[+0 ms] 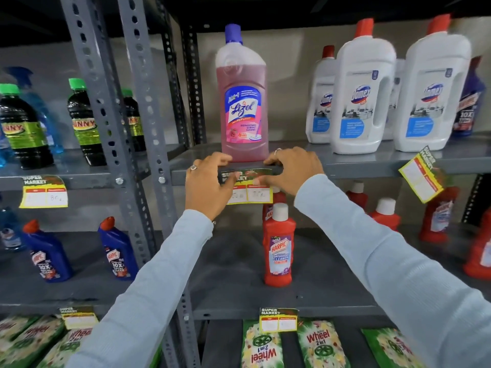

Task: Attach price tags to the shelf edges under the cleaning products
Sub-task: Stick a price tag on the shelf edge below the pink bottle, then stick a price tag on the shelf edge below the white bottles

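Observation:
A yellow and green price tag [251,191] hangs against the grey shelf edge [358,170], right under a pink Lizol bottle [242,99]. My left hand [206,185] presses on the tag's left part, fingers over its top. At the tag's right end my right hand [293,170] has its fingers on the top strip and its thumb below. Both sleeves are pale blue. The hands cover the tag's left side and part of its top.
White Domex bottles [364,88] stand right of the Lizol, with a tilted tag [422,179] on the edge below them. Dark bottles [22,126] and a tag [43,192] are at left. A red Harpic bottle [279,245] stands below. Wheel packets [325,343] lie lowest.

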